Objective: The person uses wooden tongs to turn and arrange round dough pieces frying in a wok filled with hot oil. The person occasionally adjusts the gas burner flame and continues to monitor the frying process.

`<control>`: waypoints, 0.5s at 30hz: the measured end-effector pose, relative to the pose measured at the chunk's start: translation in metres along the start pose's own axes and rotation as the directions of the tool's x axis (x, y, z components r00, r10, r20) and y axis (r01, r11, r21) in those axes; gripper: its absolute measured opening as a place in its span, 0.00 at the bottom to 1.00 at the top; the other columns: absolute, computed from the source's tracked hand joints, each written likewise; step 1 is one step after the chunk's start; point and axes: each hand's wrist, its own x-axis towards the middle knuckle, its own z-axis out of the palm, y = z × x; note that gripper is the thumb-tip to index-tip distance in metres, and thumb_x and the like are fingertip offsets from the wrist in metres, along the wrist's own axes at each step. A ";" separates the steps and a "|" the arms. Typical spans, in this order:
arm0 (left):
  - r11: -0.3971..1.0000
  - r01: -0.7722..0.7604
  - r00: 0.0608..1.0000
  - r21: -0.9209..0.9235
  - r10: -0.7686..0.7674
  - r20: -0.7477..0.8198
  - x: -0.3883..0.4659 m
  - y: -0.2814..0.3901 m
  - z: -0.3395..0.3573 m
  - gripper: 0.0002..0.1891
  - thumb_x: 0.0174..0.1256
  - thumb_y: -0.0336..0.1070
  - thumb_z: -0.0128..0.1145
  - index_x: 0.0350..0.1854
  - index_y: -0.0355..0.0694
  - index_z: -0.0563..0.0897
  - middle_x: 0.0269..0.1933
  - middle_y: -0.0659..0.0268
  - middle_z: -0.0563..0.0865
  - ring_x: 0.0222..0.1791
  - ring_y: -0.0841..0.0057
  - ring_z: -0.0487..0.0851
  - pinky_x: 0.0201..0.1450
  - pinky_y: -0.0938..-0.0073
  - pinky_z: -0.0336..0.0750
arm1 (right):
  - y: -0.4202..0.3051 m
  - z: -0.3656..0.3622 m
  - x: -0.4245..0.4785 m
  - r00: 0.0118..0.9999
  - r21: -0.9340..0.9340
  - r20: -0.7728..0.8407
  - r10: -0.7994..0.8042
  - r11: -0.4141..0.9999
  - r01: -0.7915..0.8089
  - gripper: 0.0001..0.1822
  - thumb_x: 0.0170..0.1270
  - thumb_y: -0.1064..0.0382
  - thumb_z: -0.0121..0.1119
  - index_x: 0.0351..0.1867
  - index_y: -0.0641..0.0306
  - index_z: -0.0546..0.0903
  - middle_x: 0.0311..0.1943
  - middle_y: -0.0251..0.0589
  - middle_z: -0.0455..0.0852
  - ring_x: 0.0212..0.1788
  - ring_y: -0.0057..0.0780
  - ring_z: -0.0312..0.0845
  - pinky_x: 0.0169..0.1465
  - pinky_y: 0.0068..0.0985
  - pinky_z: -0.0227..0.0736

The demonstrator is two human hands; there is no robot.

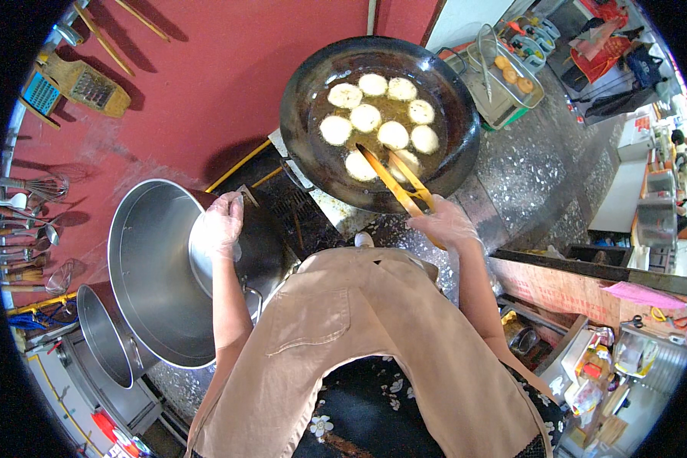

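My right hand (447, 222), in a clear plastic glove, grips bamboo tongs (398, 192). Their two arms reach apart into a large dark wok (300, 123), one tip darkened. Several pale round patties (365, 118) sit in the brown oil (380, 102). One tong arm crosses the edge of a near patty (359, 167); the other overlaps the patty on its right (406, 163). Whether the tips touch either cannot be told. My left hand (224, 220), also gloved, has its fingers curled with nothing visible in them, over the side of a large steel pot (154, 275).
Beside the wok, a metal tray (499, 114) holds a wire strainer (482, 48) and browned patties (509, 74). Another steel pot (106, 338) stands at lower left. Graters (91, 89) and whisks (48, 186) hang on the red wall (166, 114). A wooden-sided counter (572, 280) lies right.
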 end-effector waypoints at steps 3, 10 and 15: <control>1.000 0.006 1.000 0.007 -0.006 -0.007 -0.001 -0.003 0.003 0.11 0.71 0.40 0.60 0.46 0.39 0.87 0.42 0.50 0.90 0.43 0.55 0.89 0.49 0.61 0.81 | 0.010 -0.002 -0.005 0.998 -0.063 0.054 0.021 0.998 -0.018 0.37 0.48 0.41 0.70 0.51 0.73 0.82 0.50 0.60 0.86 0.55 0.51 0.82 0.59 0.39 0.75; 1.000 0.002 1.000 0.019 -0.003 0.013 0.000 0.001 0.000 0.11 0.71 0.40 0.60 0.46 0.39 0.87 0.43 0.51 0.90 0.45 0.55 0.88 0.51 0.60 0.80 | 0.003 0.007 -0.006 0.983 -0.043 0.159 -0.087 0.995 0.095 0.37 0.49 0.38 0.68 0.51 0.71 0.84 0.48 0.61 0.86 0.52 0.53 0.83 0.58 0.39 0.75; 1.000 0.001 1.000 0.021 0.000 -0.004 0.001 -0.003 0.003 0.11 0.70 0.40 0.59 0.46 0.39 0.87 0.44 0.50 0.90 0.46 0.54 0.88 0.52 0.60 0.80 | 0.028 -0.022 -0.023 0.998 0.003 -0.061 -0.029 1.000 0.029 0.36 0.50 0.41 0.68 0.51 0.72 0.83 0.49 0.61 0.86 0.53 0.53 0.83 0.58 0.41 0.76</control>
